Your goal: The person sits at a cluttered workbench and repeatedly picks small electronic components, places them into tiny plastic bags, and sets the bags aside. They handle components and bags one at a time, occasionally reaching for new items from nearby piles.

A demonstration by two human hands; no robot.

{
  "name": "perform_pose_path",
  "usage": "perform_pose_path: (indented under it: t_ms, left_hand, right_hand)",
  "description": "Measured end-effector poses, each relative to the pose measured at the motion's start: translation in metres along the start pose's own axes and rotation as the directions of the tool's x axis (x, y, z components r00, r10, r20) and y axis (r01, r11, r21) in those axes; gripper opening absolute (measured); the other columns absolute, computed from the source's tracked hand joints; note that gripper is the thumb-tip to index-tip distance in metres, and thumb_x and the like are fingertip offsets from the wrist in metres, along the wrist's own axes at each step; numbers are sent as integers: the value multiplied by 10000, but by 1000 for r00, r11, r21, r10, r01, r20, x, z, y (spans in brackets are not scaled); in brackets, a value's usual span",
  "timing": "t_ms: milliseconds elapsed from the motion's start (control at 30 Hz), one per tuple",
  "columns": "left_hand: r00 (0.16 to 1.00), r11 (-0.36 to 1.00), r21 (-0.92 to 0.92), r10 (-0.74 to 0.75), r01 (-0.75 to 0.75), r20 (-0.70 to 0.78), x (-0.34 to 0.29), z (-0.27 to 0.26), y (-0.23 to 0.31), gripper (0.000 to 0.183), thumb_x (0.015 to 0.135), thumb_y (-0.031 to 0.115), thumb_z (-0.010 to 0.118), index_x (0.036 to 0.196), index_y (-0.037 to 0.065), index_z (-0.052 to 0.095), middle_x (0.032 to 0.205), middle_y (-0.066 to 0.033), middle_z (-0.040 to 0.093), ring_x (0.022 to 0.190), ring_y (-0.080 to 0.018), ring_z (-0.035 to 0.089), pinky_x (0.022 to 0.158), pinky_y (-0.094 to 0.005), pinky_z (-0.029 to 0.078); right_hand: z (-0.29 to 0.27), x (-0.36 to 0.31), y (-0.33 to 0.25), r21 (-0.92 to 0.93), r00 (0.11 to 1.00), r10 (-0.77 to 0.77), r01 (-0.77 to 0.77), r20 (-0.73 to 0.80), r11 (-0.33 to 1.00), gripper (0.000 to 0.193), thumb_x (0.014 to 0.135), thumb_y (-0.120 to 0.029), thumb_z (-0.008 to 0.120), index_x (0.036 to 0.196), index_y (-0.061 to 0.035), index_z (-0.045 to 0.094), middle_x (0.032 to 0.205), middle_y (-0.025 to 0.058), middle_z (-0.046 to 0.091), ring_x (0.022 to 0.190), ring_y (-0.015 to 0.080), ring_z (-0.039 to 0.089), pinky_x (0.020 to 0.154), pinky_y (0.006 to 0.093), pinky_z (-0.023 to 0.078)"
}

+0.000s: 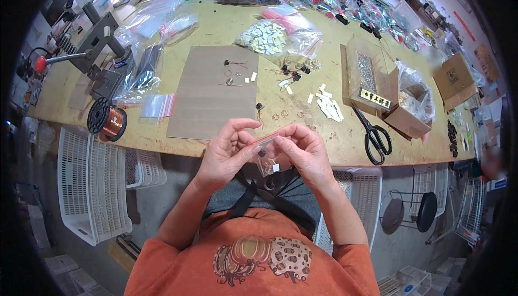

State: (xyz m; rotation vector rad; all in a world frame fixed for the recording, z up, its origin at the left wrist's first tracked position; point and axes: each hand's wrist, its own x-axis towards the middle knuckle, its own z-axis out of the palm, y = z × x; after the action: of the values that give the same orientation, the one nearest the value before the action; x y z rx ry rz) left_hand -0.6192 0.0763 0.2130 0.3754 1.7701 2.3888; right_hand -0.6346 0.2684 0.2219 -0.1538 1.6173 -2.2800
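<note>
A small clear zip bag with a red strip along its top hangs just in front of the table edge. Inside it are a white square piece and some dark small parts. My left hand pinches the bag's left top corner between thumb and a finger, its index finger raised. At the right end of the red strip, my right hand grips with thumb and fingertips. Beyond the hands lie a small black part with wires and several thin copper rings.
On the left, a brown cardboard sheet carries a few small parts, near a copper wire spool and a red-knobbed lever press. Black scissors, loose white strips and a clear parts box lie right. White crates stand below.
</note>
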Motion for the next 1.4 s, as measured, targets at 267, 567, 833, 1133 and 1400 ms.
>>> perform_pose_path:
  t_ms: [267, 567, 833, 1133, 1400]
  left_hand:
    - [998, 985, 155, -70, 68, 4, -1, -6, -5, 388, 896, -45, 601, 1261, 10, 483, 832, -21, 590, 803, -72, 599, 708, -204, 493]
    - [987, 758, 652, 118, -21, -105, -6, 7, -12, 48, 854, 18, 615, 822, 9, 580, 718, 34, 507, 650, -32, 432, 555, -199, 358]
    - [979, 675, 712, 173, -195, 104, -6, 33, -13, 116, 759, -32, 614, 703, 10, 521, 612, -35, 449, 524, -109, 418, 491, -256, 330]
    - [950, 713, 645, 98, -275, 297, -5, 66, -18, 132, 665, -54, 617, 668, 33, 519, 581, -60, 443, 509, -187, 438, 492, -288, 342]
    - [988, 803, 580, 148, -138, 30, -6, 34, -37, 145, 779, -49, 569, 710, 17, 461, 660, 1, 408, 599, -91, 388, 551, -242, 304]
  right_hand:
    - [2, -6, -1, -89, 997, 32, -38, -71, 995, 88, 952, -61, 556, 952, 3, 617, 827, 57, 682, 725, 68, 631, 615, 203, 514]
    - [15, -16, 20, -776, 833, -548, 396, 78, 491, 87, 851, -127, 626, 868, -46, 598, 763, 151, 632, 738, 349, 633, 659, 429, 498]
    - [-7, -46, 16, -723, 905, -425, 286, -12, 629, 102, 855, -121, 614, 872, -25, 582, 750, 141, 634, 715, 330, 636, 625, 404, 496]
    - [-57, -94, -2, -545, 950, -291, 188, -110, 817, 96, 904, -78, 616, 967, -12, 645, 805, 63, 680, 691, 96, 623, 629, 252, 502]
    - [-280, -79, -35, -682, 187, -678, 52, -711, 729, 669, 887, -80, 584, 1460, 7, 250, 1330, 195, 480, 1131, 232, 554, 898, 343, 491]
